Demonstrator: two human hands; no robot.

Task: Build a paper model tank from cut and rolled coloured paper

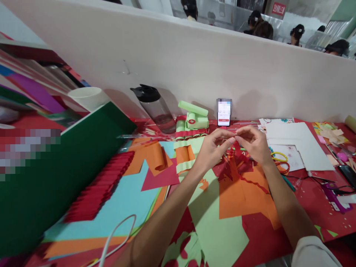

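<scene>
Both hands meet above the middle of the table, fingertips close together. My left hand [214,147] is closed in a pinch, thumb against fingers. My right hand [253,144] pinches in the same way from the other side. Between and below the fingertips hangs a piece of red paper [237,150], its upper end hidden by the fingers. Under the hands lie orange paper [241,198], a pale green sheet [214,215] and cut red and orange scraps. Near my right wrist are scissors [279,157] with yellow handles. Left of my left hand stand green and red paper rolls [191,126].
A tinted water bottle [157,109] and a lit phone [224,113] stand by the white partition [178,63]. On the left are a large green board [69,178], pleated red paper [102,189] and blue sheets [122,207]. White cards [303,141] lie right. People sit beyond the partition.
</scene>
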